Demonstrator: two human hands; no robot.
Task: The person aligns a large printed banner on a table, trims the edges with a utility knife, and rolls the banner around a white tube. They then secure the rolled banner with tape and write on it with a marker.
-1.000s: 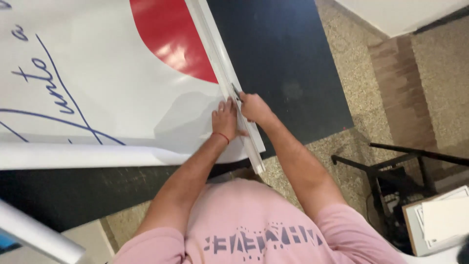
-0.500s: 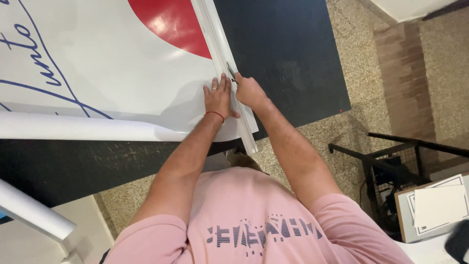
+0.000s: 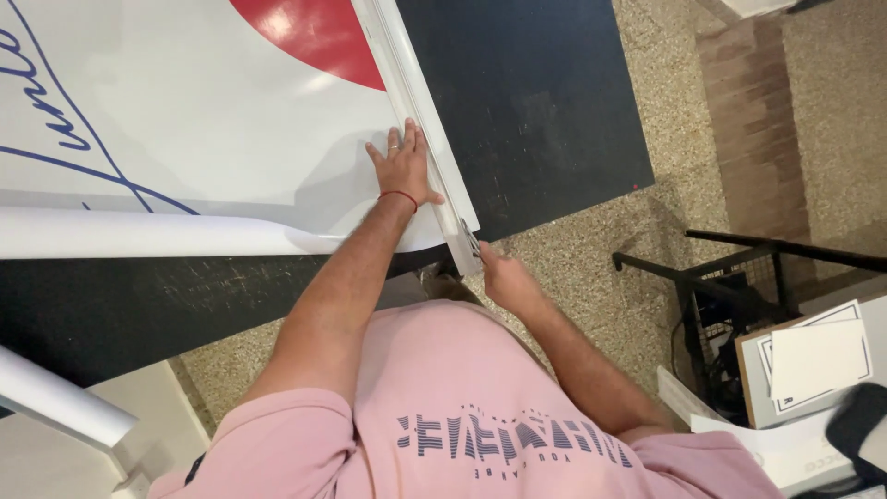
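Left to right: a large glossy white printed sheet (image 3: pixel 185 120), smooth and slightly curled, with blue script strokes and a red rounded patch, covers the left part of the dark matte tabletop (image 3: pixel 536 102); its near edge rolls up along the tabletop's near edge; my left hand (image 3: pixel 403 166) lies flat on it, fingers spread and together pressing the sheet against the long pale straightedge (image 3: pixel 416 120), a thin rigid strip, probably metal; the straightedge's long axis runs from the far edge diagonally down to the tabletop's near edge, following the sheet's right margin; my left hand touches its left side about midway along the visible length; my right hand (image 3: pixel 504 277) is closed around a small cutting tool (image 3: pixel 473 248) at the straightedge's near end, just off the tabletop's near edge, so it is the nearer hand to that end; right of the tabletop, speckled stone floor (image 3: pixel 591 277), a black wire-frame cart (image 3: pixel 730 296) and white cards (image 3: pixel 818 360).
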